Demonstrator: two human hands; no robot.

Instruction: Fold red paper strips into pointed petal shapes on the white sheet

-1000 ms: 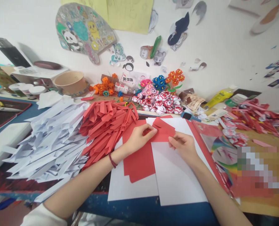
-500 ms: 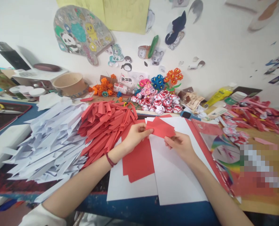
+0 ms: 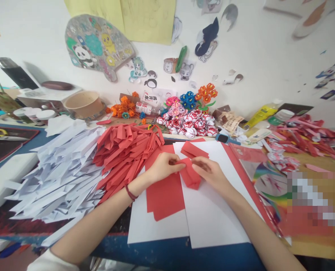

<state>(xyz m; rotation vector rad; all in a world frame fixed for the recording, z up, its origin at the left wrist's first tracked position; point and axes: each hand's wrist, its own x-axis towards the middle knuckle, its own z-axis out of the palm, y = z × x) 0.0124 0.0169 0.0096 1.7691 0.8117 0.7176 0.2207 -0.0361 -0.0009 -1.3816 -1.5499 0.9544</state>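
Note:
Both hands hold a small piece of red paper (image 3: 191,178) above the white sheets (image 3: 215,216); it looks creased, with its lower edge folded. My left hand (image 3: 164,166) pinches its upper left corner between thumb and fingers. At its upper right, my right hand (image 3: 212,174) grips it with curled fingers, partly hiding the edge. Just beyond the hands, another small red paper piece (image 3: 195,149) lies on the white paper. Larger red sheets (image 3: 165,199) lie under and beside my left hand.
Left of the hands are heaps of folded red strips (image 3: 125,150) and folded white strips (image 3: 63,177). Red-and-white paper flowers (image 3: 192,124) stand along the back. A blue watch-like object (image 3: 223,138) lies beyond the white sheets, and scissors (image 3: 6,138) lie far left.
The red paper between my hands has come down nearer to me and is turned, with a fold now showing. A separate red piece now shows behind it on the white sheet.

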